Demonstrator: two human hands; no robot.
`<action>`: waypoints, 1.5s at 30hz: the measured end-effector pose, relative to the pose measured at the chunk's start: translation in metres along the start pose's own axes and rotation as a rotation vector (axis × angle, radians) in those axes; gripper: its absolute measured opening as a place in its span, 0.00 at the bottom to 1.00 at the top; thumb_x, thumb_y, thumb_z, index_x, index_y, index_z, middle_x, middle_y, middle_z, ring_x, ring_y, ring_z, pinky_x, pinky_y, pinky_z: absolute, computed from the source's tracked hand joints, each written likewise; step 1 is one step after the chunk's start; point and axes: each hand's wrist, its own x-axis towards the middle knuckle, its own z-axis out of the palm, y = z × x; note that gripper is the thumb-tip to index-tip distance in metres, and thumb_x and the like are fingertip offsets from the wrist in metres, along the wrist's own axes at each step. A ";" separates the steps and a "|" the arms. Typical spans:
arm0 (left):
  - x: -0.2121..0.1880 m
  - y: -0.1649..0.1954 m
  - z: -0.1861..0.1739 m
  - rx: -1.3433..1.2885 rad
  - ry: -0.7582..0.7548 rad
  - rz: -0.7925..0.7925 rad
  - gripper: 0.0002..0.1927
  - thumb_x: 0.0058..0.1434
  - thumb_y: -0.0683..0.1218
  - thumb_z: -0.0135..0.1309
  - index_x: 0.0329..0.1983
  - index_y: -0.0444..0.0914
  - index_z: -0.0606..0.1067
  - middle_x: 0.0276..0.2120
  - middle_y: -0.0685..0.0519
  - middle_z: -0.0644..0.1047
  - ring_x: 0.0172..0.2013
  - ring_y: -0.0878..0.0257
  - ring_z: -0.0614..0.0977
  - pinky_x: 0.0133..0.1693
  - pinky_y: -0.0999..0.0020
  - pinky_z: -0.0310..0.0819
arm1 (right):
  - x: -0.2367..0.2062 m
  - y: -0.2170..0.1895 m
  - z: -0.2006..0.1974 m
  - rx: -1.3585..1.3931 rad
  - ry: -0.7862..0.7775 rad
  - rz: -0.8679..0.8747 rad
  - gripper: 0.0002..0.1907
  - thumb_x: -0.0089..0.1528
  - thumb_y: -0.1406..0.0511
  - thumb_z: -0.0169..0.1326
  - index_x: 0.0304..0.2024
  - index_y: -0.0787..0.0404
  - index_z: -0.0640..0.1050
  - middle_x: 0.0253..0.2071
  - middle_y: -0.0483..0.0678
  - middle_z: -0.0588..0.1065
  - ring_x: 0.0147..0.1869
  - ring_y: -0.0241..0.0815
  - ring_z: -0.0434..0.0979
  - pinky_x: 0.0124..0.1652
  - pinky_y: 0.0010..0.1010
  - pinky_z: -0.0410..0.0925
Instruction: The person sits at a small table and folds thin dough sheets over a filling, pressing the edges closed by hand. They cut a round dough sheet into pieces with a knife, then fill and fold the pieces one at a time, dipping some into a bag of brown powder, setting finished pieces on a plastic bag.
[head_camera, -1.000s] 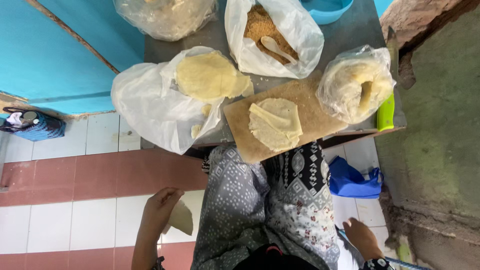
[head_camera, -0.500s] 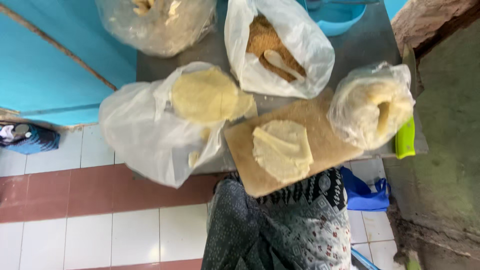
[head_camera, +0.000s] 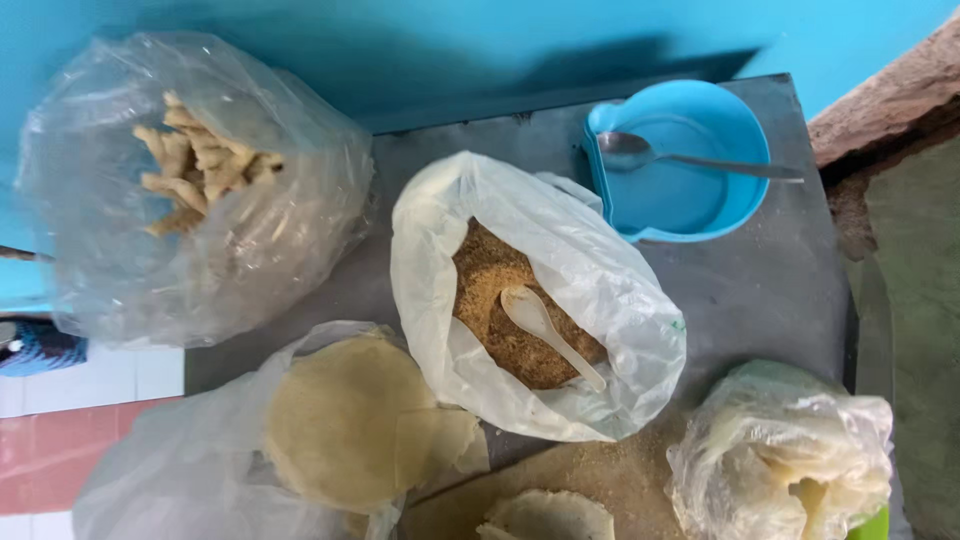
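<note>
Neither hand shows from the head camera, so I cannot tell whether either grip is wide, narrow or holding anything. On the grey bench (head_camera: 740, 290), the middle is taken by an open white plastic bag (head_camera: 600, 290) of brown crumbs (head_camera: 500, 310), with a pale plastic spoon (head_camera: 548, 332) lying on the crumbs. Behind it to the right sits a blue bowl (head_camera: 690, 190) with a metal spoon (head_camera: 680, 158) resting across it. At the back left stands a clear bag of fried sticks (head_camera: 200, 170). In front, a stack of round dough sheets (head_camera: 345, 420) lies on another open bag, just beside a wooden board (head_camera: 600, 480). A knotted bag of dough (head_camera: 790, 460) sits at the right.
</note>
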 end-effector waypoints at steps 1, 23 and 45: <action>-0.008 -0.001 -0.007 0.005 0.000 -0.010 0.17 0.64 0.54 0.52 0.43 0.37 0.81 0.38 0.45 0.84 0.39 0.53 0.85 0.41 0.60 0.79 | 0.001 0.002 -0.002 -0.010 -0.011 0.001 0.10 0.73 0.66 0.52 0.46 0.66 0.80 0.37 0.56 0.78 0.37 0.47 0.80 0.40 0.35 0.71; -0.082 -0.174 0.064 0.103 0.053 -0.089 0.16 0.67 0.54 0.50 0.43 0.38 0.80 0.40 0.44 0.82 0.44 0.48 0.85 0.46 0.55 0.79 | -0.131 0.087 0.045 -0.054 0.029 -0.031 0.08 0.72 0.67 0.54 0.47 0.66 0.81 0.41 0.55 0.79 0.41 0.48 0.81 0.44 0.36 0.72; -0.308 -0.091 -0.068 -0.579 0.258 1.081 0.10 0.63 0.45 0.57 0.44 0.37 0.83 0.33 0.54 0.87 0.31 0.71 0.84 0.32 0.74 0.76 | -0.239 -0.032 -0.048 0.076 0.905 -1.307 0.08 0.66 0.72 0.55 0.47 0.66 0.80 0.48 0.56 0.79 0.51 0.53 0.80 0.50 0.37 0.72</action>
